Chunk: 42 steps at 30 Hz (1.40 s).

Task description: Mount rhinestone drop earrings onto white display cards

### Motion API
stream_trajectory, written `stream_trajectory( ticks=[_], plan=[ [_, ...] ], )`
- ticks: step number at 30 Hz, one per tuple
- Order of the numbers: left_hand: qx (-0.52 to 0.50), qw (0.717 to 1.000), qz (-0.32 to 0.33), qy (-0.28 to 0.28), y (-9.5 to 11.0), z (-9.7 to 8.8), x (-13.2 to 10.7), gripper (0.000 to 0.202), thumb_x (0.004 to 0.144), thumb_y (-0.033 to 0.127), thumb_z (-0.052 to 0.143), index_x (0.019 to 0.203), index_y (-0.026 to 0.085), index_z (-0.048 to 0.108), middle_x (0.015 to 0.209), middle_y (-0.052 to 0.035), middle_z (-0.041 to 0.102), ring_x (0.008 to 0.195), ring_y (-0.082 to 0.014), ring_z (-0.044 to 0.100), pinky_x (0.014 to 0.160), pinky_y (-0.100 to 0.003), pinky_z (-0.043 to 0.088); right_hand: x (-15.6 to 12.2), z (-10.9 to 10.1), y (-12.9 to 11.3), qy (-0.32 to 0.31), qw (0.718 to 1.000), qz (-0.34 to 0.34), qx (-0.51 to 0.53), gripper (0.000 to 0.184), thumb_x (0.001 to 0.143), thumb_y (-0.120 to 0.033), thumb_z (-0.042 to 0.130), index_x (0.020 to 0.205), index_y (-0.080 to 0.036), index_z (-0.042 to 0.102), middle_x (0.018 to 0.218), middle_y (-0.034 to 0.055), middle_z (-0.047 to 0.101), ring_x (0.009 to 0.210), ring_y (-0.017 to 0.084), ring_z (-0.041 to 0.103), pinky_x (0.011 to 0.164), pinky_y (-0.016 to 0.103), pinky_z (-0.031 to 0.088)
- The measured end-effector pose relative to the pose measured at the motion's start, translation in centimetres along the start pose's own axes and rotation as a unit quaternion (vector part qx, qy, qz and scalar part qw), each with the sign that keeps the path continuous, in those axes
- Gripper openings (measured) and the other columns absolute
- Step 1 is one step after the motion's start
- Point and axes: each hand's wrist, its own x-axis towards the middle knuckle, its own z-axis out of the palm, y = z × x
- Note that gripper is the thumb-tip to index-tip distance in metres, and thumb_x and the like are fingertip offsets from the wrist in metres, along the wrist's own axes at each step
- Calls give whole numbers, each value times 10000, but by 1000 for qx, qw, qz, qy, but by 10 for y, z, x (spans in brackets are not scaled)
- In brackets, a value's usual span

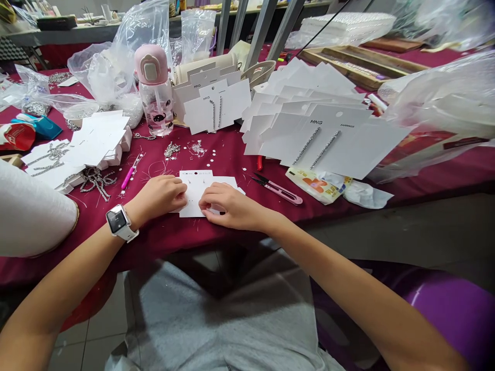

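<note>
White, thin paperboard earring card (196, 186) lies flat on the maroon cloth-covered counter (232, 154). The left hand (162, 196) and right hand (228, 206) curl over its edges, holding it. It looks light, bendable and easily creased, so it is best pinched at the edges.

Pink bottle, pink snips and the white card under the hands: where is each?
pink bottle (155, 100), head view, on its clear body.
pink snips (284, 193), head view, on the pink handle.
white card (195, 186), head view, on its bare upper part.
</note>
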Motion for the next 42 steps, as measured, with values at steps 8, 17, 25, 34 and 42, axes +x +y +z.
stream_trajectory(
  ticks=[8,17,25,34,42],
  plan=[
    [-79,996,-41,-17,-4,3,1,200,717,163,470,524,147,422,557,3,402,506,-85,310,489,-235,237,2,-3,-1,-27,997,-78,11,130,788,-129,451,740,-167,566,723,16,562,736,132,445,781,276,366],
    [-113,992,-43,-28,-5,2,2,208,727,168,452,535,145,375,573,10,376,525,-77,312,514,-230,256,0,-7,-1,-80,994,-53,51,102,780,-135,461,718,-176,533,723,12,549,734,132,441,766,279,360],
    [-166,985,43,-22,-11,9,0,181,799,198,415,640,136,474,633,3,436,565,-78,381,563,-207,325,6,-1,0,32,996,81,21,85,811,-227,462,843,-170,517,849,39,573,791,152,483,783,292,364],
    [-206,978,33,-24,-13,8,-1,189,837,233,407,700,136,492,665,-5,495,595,-80,426,588,-197,343,12,24,-28,55,967,187,-164,426,760,-498,533,967,-126,540,971,130,578,895,270,471,785,382,331],
    [-199,979,40,-20,-13,8,-3,196,848,251,410,732,138,519,685,-15,533,608,-89,456,601,-202,357,17,24,-33,101,957,241,-124,127,784,-266,469,834,-167,531,865,93,606,832,241,481,735,364,342]
  ],
)
